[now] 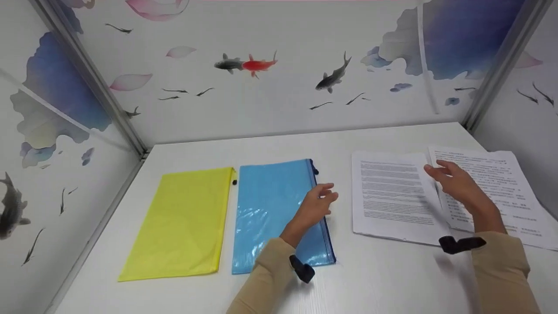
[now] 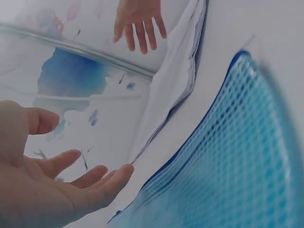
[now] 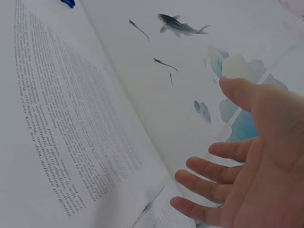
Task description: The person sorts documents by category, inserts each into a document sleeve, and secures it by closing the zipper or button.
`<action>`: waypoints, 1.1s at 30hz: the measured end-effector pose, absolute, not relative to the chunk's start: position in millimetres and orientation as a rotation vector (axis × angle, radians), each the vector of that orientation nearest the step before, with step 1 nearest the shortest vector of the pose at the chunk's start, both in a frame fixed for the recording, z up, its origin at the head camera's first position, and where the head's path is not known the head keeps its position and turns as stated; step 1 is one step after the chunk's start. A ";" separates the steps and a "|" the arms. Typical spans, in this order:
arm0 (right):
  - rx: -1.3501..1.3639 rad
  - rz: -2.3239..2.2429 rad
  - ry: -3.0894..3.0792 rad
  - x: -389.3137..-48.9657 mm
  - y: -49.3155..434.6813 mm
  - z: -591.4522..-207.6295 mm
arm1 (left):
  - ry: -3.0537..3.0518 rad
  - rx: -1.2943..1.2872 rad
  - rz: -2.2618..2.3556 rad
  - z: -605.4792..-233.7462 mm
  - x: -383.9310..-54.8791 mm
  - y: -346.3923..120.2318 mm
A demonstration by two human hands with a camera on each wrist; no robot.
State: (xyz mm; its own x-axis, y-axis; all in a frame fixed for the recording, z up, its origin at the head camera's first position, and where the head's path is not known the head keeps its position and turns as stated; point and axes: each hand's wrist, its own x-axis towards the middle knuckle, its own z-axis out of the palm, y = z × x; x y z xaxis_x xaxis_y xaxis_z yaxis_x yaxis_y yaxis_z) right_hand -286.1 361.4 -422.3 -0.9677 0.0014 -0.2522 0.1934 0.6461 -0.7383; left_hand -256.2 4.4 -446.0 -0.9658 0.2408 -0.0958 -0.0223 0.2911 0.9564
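My left hand [image 1: 314, 205] hovers over the right edge of a blue zip folder [image 1: 270, 205], fingers relaxed and holding nothing. In the left wrist view the folder's mesh surface [image 2: 237, 142] and dark zip edge lie beside that hand [image 2: 61, 190]. My right hand [image 1: 457, 185] is above the printed papers, its fingers loosely spread and nothing in them. Below it lie a left paper stack [image 1: 394, 196] and a right paper stack [image 1: 488, 187], side by side. The right wrist view shows the open palm [image 3: 266, 175] next to a printed page [image 3: 61, 114].
A yellow zip folder [image 1: 178, 226] lies flat to the left of the blue one. White panels [image 1: 279, 104] painted with fish and petals stand around the white table [image 1: 348, 283] at the back and sides. Black straps [image 1: 301, 268] sit at both wrists.
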 end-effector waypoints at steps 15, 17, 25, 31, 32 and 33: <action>0.580 -1.183 2.418 -284.0 380.6 -442.6 | 2.031 -0.279 1.835 -450.3 -253.0 57.8; 0.600 -1.209 2.389 -284.3 380.8 -444.2 | 2.035 -0.278 1.829 -452.8 -253.6 59.8; 0.614 -1.314 2.326 -286.2 377.5 -442.3 | 2.126 -0.242 1.783 -458.0 -258.7 60.2; 0.569 -1.319 2.316 -288.6 374.3 -441.6 | 2.233 -0.212 1.620 -460.1 -255.2 63.1; 0.558 -1.314 2.317 -289.1 373.8 -441.6 | 2.257 -0.194 1.597 -460.0 -254.5 63.6; 0.553 -1.310 2.322 -289.5 373.3 -441.4 | 2.279 -0.180 1.579 -459.8 -253.9 64.2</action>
